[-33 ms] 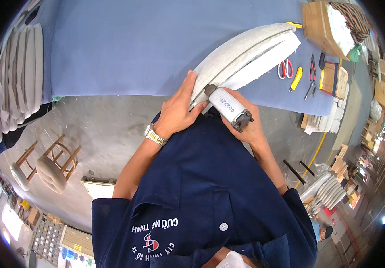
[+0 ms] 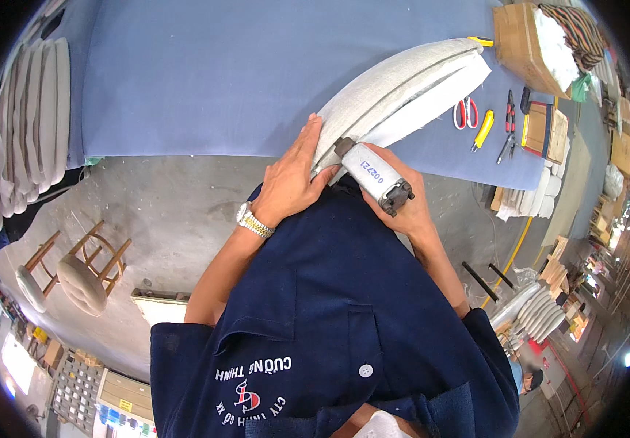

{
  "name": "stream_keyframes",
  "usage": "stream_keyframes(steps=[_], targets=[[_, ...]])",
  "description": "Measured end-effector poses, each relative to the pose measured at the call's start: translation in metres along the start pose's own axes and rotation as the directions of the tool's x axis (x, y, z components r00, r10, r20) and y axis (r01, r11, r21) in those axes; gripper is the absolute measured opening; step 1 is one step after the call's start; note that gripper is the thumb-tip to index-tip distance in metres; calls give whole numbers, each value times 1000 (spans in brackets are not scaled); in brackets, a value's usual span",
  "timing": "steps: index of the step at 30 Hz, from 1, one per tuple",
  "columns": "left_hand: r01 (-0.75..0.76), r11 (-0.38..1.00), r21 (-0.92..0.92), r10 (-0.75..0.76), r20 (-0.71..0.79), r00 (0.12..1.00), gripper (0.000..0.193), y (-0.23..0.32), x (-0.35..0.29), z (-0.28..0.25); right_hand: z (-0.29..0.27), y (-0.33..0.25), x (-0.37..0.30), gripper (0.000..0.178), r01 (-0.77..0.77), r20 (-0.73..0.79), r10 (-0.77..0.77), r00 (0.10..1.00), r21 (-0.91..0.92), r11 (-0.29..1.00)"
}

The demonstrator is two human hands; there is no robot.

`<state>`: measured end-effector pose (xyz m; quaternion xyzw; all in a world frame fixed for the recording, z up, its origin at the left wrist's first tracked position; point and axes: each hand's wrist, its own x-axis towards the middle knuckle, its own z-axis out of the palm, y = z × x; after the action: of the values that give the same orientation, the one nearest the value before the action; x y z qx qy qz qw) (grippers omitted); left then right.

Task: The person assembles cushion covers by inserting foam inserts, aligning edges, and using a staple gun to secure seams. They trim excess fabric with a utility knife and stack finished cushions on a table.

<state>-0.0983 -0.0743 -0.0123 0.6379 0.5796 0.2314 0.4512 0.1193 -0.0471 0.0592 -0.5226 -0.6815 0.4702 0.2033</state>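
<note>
A light grey upholstered seat cushion (image 2: 395, 84) stands tilted at the front edge of the blue-covered table, its white underside cloth (image 2: 439, 98) turned to the right. My left hand (image 2: 296, 171) is closed round the cushion's near end, fingers on the grey fabric and thumb by the edge. In my right hand (image 2: 406, 186) is a silver-grey staple gun (image 2: 375, 174), with its dark nose end beside the cushion's near edge. Its handle and my right fingers are mostly hidden beneath its body. Whether the nose touches the cloth I cannot tell.
Right of the cushion lie red-handled scissors (image 2: 466, 113), a yellow utility knife (image 2: 483, 130) and red-and-black pliers (image 2: 510, 124). A cardboard box (image 2: 523, 47) stands at the back right. Several grey cushions (image 2: 33, 124) are stacked at the left. Padded stools (image 2: 85, 281) stand on the floor.
</note>
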Motion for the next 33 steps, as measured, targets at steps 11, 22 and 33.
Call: stream_keyframes(steps=[11,22,33], targets=[[-106,992,74,116,-152,982,83,8,4,12,-4,24,-1,58,125,1,-125,992,-25,992],[-92,980,178,134,-243,961,83,9,-1,32,-6,2,0,65,-117,110,121,987,-40,992],[-46,998,46,56,-258,965,83,8,-1,35,1,28,-11,63,81,5,-81,997,-42,996]])
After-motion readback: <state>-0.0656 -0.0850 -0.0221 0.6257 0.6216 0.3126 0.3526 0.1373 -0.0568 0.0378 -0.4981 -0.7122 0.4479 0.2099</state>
